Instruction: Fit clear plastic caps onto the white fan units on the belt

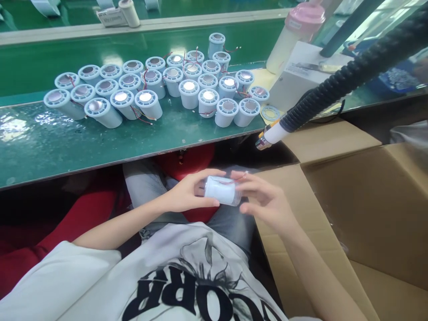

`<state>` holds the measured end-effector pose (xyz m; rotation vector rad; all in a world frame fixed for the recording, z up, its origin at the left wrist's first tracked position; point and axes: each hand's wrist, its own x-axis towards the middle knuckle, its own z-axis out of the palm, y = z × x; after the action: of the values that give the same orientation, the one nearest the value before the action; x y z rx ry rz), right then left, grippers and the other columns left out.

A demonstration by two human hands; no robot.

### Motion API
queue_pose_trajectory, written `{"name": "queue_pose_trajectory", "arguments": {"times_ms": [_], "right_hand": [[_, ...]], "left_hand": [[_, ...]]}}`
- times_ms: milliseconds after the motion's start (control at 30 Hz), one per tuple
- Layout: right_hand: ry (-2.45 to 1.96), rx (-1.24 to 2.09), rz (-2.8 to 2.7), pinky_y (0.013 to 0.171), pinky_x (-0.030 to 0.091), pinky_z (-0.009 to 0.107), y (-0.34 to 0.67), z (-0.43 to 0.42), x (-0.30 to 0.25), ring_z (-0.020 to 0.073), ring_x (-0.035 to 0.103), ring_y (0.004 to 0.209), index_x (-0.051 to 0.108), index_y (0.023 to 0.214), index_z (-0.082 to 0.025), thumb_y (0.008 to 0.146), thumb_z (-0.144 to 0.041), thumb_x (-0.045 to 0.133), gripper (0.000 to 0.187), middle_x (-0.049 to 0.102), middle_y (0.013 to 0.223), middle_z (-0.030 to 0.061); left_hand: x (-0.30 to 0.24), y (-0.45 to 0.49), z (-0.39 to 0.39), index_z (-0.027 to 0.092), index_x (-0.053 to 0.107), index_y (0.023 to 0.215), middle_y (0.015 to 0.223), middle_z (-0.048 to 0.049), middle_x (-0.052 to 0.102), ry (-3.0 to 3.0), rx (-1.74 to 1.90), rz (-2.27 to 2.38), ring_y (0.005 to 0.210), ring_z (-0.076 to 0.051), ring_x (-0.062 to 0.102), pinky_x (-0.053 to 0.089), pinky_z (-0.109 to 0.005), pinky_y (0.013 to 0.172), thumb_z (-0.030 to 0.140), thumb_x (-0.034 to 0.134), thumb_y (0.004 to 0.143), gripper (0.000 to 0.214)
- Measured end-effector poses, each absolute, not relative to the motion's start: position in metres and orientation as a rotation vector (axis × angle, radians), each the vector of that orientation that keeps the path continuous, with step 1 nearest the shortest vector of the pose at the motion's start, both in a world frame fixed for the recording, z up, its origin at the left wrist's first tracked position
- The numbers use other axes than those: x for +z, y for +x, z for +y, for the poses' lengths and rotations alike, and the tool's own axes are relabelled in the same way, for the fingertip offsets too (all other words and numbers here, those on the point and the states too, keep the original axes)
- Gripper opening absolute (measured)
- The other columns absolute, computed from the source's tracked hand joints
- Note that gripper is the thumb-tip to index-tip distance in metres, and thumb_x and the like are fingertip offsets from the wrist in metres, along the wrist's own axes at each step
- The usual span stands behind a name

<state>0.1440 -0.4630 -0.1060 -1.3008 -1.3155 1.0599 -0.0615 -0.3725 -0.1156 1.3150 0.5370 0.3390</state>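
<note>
Over my lap I hold a pale blue cylinder [220, 190] lying on its side, with thin red wires along its top and a clear rim at its right end. My left hand [190, 191] grips its left end between thumb and fingers. At the right end, my right hand [264, 198] has its fingers spread and slightly blurred; the fingertips are close to the clear rim, and whether they touch it I cannot make out. Many similar pale blue cylinders [190, 94] with silver discs on top stand grouped on the green table [133, 142], some with red wires.
A black corrugated hose [347, 71] with a metal-tipped nozzle [263, 141] reaches in from the upper right. Below it an open cardboard box [368, 214] stands at my right. A pink-capped bottle [294, 35] and a white box-shaped device [301, 71] stand at the table's right end.
</note>
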Motion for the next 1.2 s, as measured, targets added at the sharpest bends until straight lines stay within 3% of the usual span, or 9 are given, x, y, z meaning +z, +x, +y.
{"name": "queue_pose_trajectory", "arguments": {"times_ms": [67,167,233,500,867,1000,1200], "right_hand": [[-1.313,0.851,-1.600,0.097,0.051,0.041,0.146,-0.466,-0.103,0.0260,0.057,0.117,0.067,0.107,-0.024,0.072,-0.024,0.077,0.036,0.059,0.129,0.0086],[-1.324,0.680,-1.813,0.104,0.045,0.042,0.149,-0.470,-0.101,0.0244,0.055,0.120,0.062,0.115,-0.024,0.078,-0.020,0.071,0.038,0.058,0.130,0.0083],[-1.321,0.737,-1.813,0.103,0.046,0.043,0.150,-0.472,-0.101,0.0257,0.055,0.120,0.060,0.114,-0.024,0.078,-0.024,0.072,0.038,0.059,0.128,0.0081],[-1.296,1.119,-1.466,0.090,0.057,0.038,0.149,-0.477,-0.101,0.0240,0.061,0.109,0.059,0.112,-0.025,0.073,-0.028,0.077,0.044,0.063,0.118,0.0059],[-1.263,1.377,-1.198,0.075,0.060,0.032,0.147,-0.476,-0.101,0.0210,0.065,0.096,0.058,0.108,-0.025,0.072,-0.035,0.077,0.042,0.063,0.113,0.0065],[-1.238,1.327,-1.095,0.079,0.057,0.034,0.145,-0.470,-0.118,0.0218,0.062,0.101,0.056,0.106,-0.025,0.071,-0.038,0.076,0.042,0.063,0.113,0.0067],[-1.204,1.025,-0.687,0.085,0.053,0.037,0.147,-0.450,-0.170,0.0221,0.063,0.100,0.050,0.107,-0.023,0.064,-0.042,0.079,0.054,0.063,0.110,0.0081]], "left_hand": [[-0.115,-0.062,-0.374,0.024,0.048,0.126,0.127,-0.0091,0.055,1.206,0.357,0.534,0.106,-0.020,0.060,0.052,-0.035,0.090,0.024,0.074,0.073,0.059],[-0.113,-0.064,-0.376,0.026,0.046,0.129,0.126,-0.0094,0.055,1.158,0.308,0.519,0.094,-0.019,0.063,0.056,-0.032,0.075,0.029,0.072,0.075,0.060],[-0.109,-0.065,-0.376,0.028,0.044,0.132,0.127,-0.0095,0.055,1.215,0.268,0.528,0.095,-0.021,0.063,0.055,-0.031,0.075,0.031,0.073,0.074,0.065],[-0.096,-0.069,-0.375,0.030,0.046,0.135,0.137,-0.0086,0.051,1.501,0.296,0.471,0.117,-0.025,0.056,0.048,-0.034,0.095,0.026,0.077,0.068,0.074],[-0.096,-0.071,-0.375,0.030,0.046,0.136,0.138,-0.0102,0.051,1.594,0.326,0.422,0.122,-0.027,0.052,0.045,-0.038,0.100,0.024,0.077,0.068,0.075],[-0.110,-0.059,-0.366,0.029,0.043,0.137,0.139,-0.0107,0.050,1.360,0.367,0.452,0.123,-0.027,0.052,0.045,-0.040,0.100,0.021,0.078,0.067,0.078],[-0.140,0.004,-0.325,0.017,0.052,0.130,0.136,-0.0167,0.053,1.113,0.472,0.520,0.125,-0.028,0.050,0.040,-0.041,0.104,0.024,0.081,0.063,0.073]]}}
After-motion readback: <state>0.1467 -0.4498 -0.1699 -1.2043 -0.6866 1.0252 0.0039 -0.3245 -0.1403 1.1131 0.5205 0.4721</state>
